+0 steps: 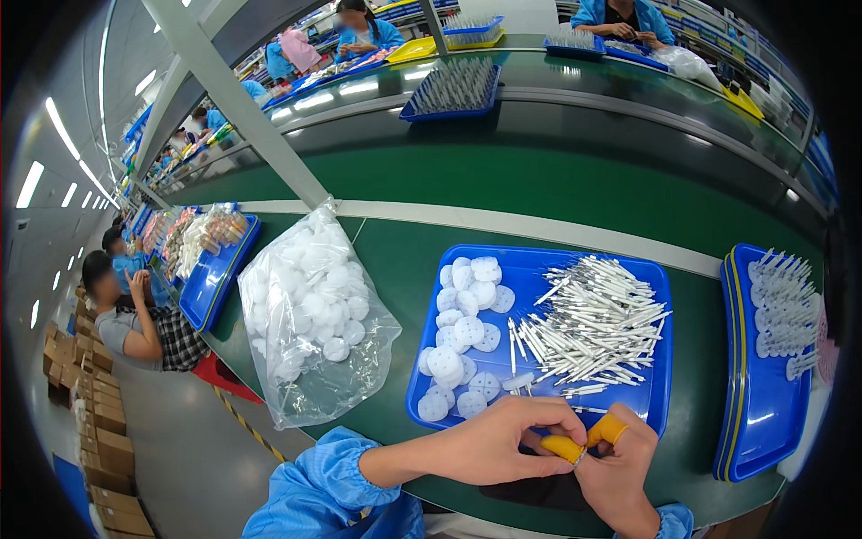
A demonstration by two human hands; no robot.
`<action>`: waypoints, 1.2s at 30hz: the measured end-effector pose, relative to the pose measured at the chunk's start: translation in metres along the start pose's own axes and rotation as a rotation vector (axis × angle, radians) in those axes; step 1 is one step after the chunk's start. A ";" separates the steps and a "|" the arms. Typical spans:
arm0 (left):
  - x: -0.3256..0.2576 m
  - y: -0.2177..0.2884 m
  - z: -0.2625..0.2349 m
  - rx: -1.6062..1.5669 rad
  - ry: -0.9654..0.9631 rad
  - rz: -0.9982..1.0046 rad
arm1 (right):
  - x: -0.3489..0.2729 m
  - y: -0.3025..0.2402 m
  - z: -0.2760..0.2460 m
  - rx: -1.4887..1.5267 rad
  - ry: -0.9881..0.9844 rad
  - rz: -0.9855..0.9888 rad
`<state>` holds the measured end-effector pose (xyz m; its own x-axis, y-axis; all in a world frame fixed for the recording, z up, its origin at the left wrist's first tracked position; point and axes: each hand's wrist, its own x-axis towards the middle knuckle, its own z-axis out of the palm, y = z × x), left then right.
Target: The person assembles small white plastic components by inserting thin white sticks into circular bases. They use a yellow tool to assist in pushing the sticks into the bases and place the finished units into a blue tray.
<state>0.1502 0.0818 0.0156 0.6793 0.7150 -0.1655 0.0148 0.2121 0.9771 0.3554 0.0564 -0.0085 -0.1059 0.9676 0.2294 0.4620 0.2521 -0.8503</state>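
A yellow finger cot [563, 448] is showing between the two hands, just at the near edge of a blue tray; it seems to be covering the right thumb. The left hand [503, 440] is pinching this cot between its fingertips. The right hand [620, 463] is bending its fingers close to the left ones, and a second yellow cot [608, 429] is covering one of them; whether this hand is gripping some small piece, one cannot tell.

In the blue tray [525, 269], white perforated discs [467, 330] are lying at the left, and a heap of thin white sticks [593, 332] is filling the right part. To the left of the tray, a clear plastic bag [314, 305] full of white discs is resting on the green worktable [395, 278]. To the right, stacked trays [763, 431] are holding rows of joined sticks and discs [781, 310]. Beyond the table, a spiky-looking load is standing in another blue tray [413, 112], and a co-worker [624, 22] is sitting farther away.
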 end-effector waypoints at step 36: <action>-0.002 0.007 -0.001 0.062 -0.005 0.022 | 0.000 -0.003 -0.007 0.003 -0.111 0.133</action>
<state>0.1482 0.0823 0.0222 0.6840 0.7154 -0.1428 0.0445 0.1545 0.9870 0.3601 0.0552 -0.0029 -0.1407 0.9881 0.0616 0.4761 0.1221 -0.8709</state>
